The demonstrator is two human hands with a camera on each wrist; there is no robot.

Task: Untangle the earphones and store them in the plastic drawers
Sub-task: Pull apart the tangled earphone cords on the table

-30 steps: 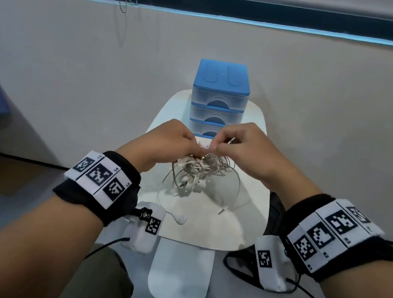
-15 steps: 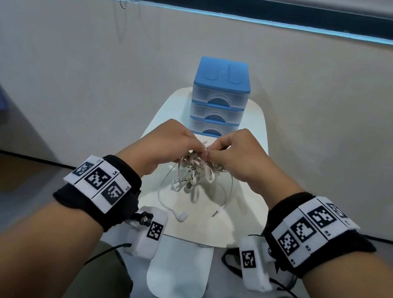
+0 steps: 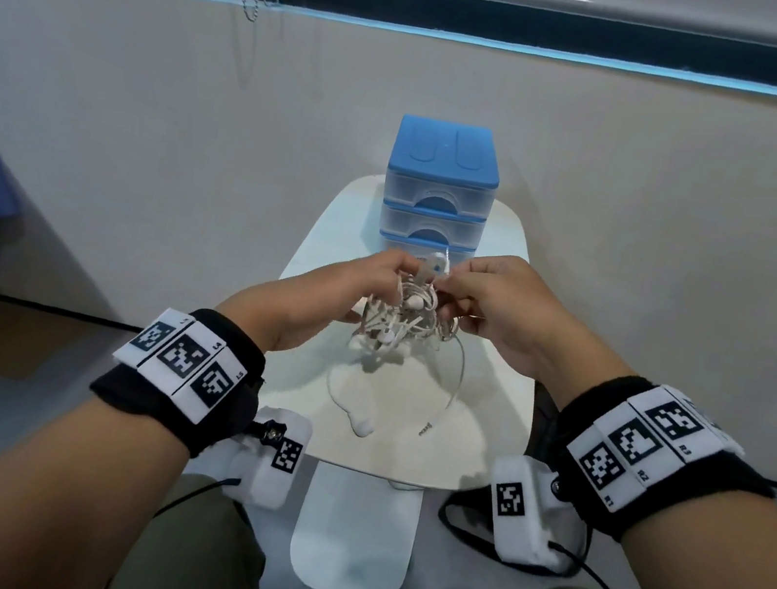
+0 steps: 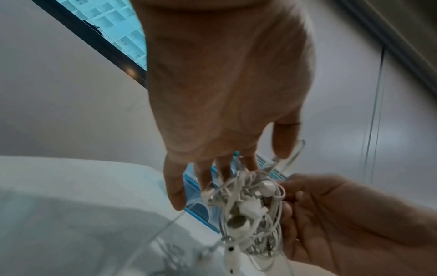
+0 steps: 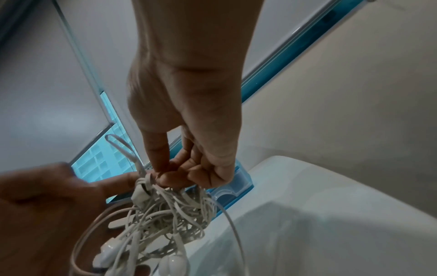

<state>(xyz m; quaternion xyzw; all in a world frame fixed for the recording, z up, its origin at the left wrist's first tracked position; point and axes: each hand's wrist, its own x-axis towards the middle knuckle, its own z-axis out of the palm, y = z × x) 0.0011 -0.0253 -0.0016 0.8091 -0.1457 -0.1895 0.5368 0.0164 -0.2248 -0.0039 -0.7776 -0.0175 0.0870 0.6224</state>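
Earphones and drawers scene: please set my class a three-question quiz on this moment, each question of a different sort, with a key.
1. True or false: a drawer of the plastic drawers stands pulled open.
2. Multiple choice: the tangled earphones are A) lying loose on the white table, B) held up between the left hand and the right hand, C) inside a drawer.
3. Fill in: one plug end hangs down and reaches the ____.

Key: 1. False, all three visible fronts sit flush. 2. B, fingers of both hands pinch the bundle. 3. Table.
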